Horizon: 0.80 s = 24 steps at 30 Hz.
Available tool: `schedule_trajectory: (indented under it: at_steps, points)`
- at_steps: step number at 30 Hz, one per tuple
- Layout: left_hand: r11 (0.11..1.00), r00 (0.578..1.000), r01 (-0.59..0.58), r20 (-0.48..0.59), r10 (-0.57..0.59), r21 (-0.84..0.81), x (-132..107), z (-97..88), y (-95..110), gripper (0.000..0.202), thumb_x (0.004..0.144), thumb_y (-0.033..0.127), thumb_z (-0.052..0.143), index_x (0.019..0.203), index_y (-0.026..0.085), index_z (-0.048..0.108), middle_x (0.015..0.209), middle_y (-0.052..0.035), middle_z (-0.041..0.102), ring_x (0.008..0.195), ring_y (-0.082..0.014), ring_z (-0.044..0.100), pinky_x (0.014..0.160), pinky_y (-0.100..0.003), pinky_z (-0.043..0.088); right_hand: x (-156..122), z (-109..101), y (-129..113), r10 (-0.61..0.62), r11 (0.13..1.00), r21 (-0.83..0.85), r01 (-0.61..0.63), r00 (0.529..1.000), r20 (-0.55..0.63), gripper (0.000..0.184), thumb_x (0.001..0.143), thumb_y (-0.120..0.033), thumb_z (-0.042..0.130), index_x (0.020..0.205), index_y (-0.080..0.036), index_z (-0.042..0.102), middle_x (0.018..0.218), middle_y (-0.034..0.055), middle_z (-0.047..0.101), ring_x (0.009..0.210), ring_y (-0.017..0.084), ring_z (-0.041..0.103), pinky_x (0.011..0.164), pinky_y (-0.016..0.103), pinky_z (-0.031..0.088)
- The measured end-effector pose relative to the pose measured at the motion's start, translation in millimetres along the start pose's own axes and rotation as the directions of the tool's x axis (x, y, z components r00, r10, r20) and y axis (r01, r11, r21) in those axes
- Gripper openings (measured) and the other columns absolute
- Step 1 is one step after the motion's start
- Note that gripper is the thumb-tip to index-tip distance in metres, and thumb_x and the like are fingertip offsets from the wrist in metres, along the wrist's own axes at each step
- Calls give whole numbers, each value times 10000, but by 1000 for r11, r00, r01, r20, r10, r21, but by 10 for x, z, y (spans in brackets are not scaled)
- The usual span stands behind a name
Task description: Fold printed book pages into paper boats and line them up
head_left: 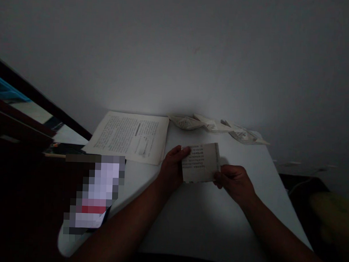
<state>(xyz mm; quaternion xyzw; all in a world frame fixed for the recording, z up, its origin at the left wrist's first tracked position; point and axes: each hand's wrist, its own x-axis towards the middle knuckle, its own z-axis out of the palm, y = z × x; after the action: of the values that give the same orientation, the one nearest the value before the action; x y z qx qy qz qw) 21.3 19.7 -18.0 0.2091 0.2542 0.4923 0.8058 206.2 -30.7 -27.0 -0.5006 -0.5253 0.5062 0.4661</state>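
Between my hands, above the white table, is a folded sheet of printed paper [200,162], roughly square. My left hand [172,167] grips its left edge, thumb on the front face and the other fingers hidden behind. At the lower right corner my right hand [232,181] pinches the paper between thumb and fingers. Beyond it, along the wall, several boat-like shapes folded from printed paper stand in a row, among them a left one [187,122], a middle one [213,124] and a right one [244,134].
A stack of printed sheets [128,135] lies at the table's back left. A phone-like object, blurred out by pixels [99,193], rests at the left edge near my left forearm. The white table [188,227] meets a grey wall [194,51]. Something yellowish [334,213] is at the right.
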Motion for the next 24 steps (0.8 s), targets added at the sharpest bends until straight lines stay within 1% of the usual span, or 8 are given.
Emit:
schedule_trajectory:
  at_steps: [3,9,13,16,17,19,21,24]
  points:
    - [999,992,-28,-126,24,-29,-1,13,-3,193,689,252,743,693,136,589,679,-20,644,653,-171,637,638,-298,489,-2,22,-32,11,1000,-26,-10,999,31,350,687,-455,737,514,-166,643,441,10,562,408,101,452,397,233,342]
    - [999,987,-33,-160,33,2,-9,40,45,292,665,268,738,607,157,474,567,42,543,504,-99,537,543,-241,449,-27,46,-71,20,996,-91,-10,994,108,365,707,-405,727,467,-161,597,433,-10,526,411,85,438,400,216,333]
    - [993,986,-67,-148,82,98,6,36,89,328,630,219,742,573,163,425,528,76,488,461,-66,477,498,-205,410,-42,45,-66,3,999,-41,3,991,137,235,705,-390,734,651,-168,681,577,19,634,524,131,562,500,250,454]
    - [965,989,-58,-119,91,256,21,33,83,322,639,240,740,567,162,437,515,75,474,460,-64,458,479,-201,383,-30,30,-66,-26,999,26,25,998,48,229,724,-399,719,797,-182,705,710,44,696,637,169,632,611,297,515]
    - [939,991,-41,-108,83,342,24,31,72,315,655,267,735,571,161,451,516,70,477,464,-67,455,477,-205,376,-21,24,-68,-19,999,26,19,1000,4,223,732,-391,714,817,-185,705,704,40,694,626,165,630,600,291,514]
    - [836,991,-41,-82,102,547,24,27,43,287,700,325,710,605,155,499,547,51,503,497,-78,472,501,-217,381,0,15,-71,0,1000,5,0,996,-87,195,736,-361,716,821,-186,699,684,30,687,591,149,617,556,267,499]
    - [670,978,-118,-31,206,733,14,21,19,215,749,341,672,735,154,567,637,27,551,571,-95,512,560,-235,412,17,16,-72,6,1000,-6,-7,986,-164,192,722,-334,731,840,-189,688,710,29,695,582,141,611,530,252,486]
    - [379,912,-271,110,394,885,-16,8,21,281,785,297,640,1027,178,558,837,-16,603,711,-130,560,668,-279,459,25,29,-69,2,1000,-25,-9,965,-261,248,715,-330,733,913,-196,670,714,19,688,554,128,592,495,238,459]
